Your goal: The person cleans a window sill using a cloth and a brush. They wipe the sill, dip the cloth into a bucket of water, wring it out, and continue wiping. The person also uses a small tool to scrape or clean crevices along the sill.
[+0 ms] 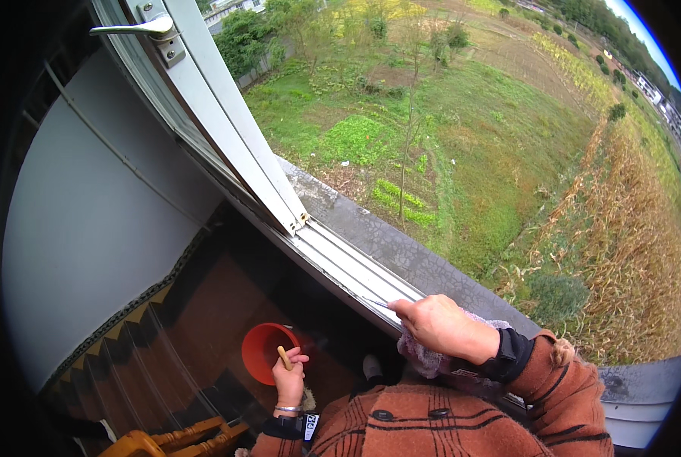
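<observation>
My left hand grips a wooden handle, held above a red bucket on the floor. Pale bristles show beside the wrist, so it looks like a brush. My right hand is over the white sliding-window track, pinching a thin metal tool. The tool's tip points left along the track; its kind cannot be made out. A purple-and-white cloth lies below my right hand, partly covered by it. Whether the fingers also hold the cloth is hidden.
The white window sash with a metal handle stands at the left of the opening. Outside runs a cracked concrete ledge, with a drop to a field beyond. Wooden furniture is at lower left, near descending stairs.
</observation>
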`<state>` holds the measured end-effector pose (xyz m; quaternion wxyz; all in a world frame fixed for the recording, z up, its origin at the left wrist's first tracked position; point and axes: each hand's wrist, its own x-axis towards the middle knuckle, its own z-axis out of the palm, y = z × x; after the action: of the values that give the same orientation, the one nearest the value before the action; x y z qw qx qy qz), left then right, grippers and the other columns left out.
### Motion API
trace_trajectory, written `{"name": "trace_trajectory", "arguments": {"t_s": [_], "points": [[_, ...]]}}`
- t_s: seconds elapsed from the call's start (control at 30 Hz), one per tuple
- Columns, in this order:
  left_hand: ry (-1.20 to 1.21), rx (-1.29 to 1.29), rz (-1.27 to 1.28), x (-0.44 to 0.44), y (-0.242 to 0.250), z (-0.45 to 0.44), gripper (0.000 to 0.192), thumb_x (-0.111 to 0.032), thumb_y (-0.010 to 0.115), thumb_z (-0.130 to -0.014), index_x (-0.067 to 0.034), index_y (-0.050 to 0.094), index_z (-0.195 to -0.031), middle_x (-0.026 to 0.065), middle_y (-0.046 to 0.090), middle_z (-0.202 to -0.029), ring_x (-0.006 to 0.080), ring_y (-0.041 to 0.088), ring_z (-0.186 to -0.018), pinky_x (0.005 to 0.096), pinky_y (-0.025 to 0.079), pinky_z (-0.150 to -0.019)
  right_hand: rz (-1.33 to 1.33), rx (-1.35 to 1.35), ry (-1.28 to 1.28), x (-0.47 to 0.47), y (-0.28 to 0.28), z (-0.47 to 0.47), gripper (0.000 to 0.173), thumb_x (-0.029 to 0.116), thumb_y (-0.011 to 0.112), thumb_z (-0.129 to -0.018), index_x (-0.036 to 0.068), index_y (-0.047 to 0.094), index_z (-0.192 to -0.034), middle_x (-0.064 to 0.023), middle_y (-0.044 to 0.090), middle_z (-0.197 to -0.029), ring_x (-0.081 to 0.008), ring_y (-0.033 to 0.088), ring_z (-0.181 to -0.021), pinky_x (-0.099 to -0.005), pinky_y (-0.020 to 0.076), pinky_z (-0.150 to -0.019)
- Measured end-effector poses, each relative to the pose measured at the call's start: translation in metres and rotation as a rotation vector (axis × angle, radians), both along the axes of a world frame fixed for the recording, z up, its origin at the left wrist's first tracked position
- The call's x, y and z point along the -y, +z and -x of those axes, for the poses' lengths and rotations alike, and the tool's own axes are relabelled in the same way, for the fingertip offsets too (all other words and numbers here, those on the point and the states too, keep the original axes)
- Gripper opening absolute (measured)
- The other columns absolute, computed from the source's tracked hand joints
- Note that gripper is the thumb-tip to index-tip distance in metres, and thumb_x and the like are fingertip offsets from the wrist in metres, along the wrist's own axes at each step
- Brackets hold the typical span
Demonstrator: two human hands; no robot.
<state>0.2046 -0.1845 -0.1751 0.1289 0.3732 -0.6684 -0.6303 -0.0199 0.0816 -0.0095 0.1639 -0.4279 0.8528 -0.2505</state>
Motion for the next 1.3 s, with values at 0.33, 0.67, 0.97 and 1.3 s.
{"name": "trace_trajectory", "arguments": {"t_s": [0.33, 0.67, 0.97, 1.3], "points": [[0.043, 0.014, 0.001, 0.002, -0.005, -0.012, 0.033, 0.008, 0.052, -0.086, 0.003, 0.062, -0.117, 0.0051, 0.071, -0.090, 0.0055, 0.053, -0.060, 0.0197, 0.043, -0.052, -0.058, 0.084, -0.045, 0.016, 0.007, -0.014, 0.028, 0.016, 0.053, -0.095, 0.007, 0.062, -0.121, -0.0192, 0.068, -0.076, -0.0384, 0.067, -0.071, -0.0470, 0.0534, -0.065], [0.084, 0.022, -0.009, 0.003, -0.012, -0.016, 0.034, 0.008, 0.052, -0.085, 0.004, 0.062, -0.117, 0.0059, 0.071, -0.090, 0.0059, 0.052, -0.059, 0.0199, 0.043, -0.052, 0.050, 0.221, -0.145, 0.005, 0.001, -0.014, 0.028, 0.016, 0.051, -0.099, 0.005, 0.063, -0.123, -0.0176, 0.068, -0.072, -0.0325, 0.068, -0.062, -0.0420, 0.0542, -0.062], [0.037, 0.015, -0.021, -0.003, -0.007, -0.005, 0.032, 0.007, 0.053, -0.087, 0.004, 0.060, -0.118, 0.0081, 0.071, -0.090, 0.0062, 0.052, -0.059, 0.0195, 0.042, -0.053, 0.220, 1.005, -0.486, 0.049, -0.015, -0.007, 0.035, 0.020, 0.044, -0.104, 0.009, 0.056, -0.136, -0.0034, 0.059, -0.062, -0.0125, 0.052, -0.044, -0.0289, 0.0434, -0.044], [0.026, 0.044, 0.020, -0.008, 0.006, -0.011, 0.032, 0.006, 0.054, -0.086, 0.003, 0.061, -0.117, 0.0067, 0.071, -0.092, 0.0074, 0.056, -0.065, 0.0215, 0.046, -0.058, 0.270, 0.899, -0.496, 0.092, -0.026, 0.001, 0.029, 0.020, 0.044, -0.105, 0.005, 0.058, -0.126, -0.0013, 0.056, -0.062, -0.0109, 0.049, -0.044, -0.0266, 0.0414, -0.043]]}}
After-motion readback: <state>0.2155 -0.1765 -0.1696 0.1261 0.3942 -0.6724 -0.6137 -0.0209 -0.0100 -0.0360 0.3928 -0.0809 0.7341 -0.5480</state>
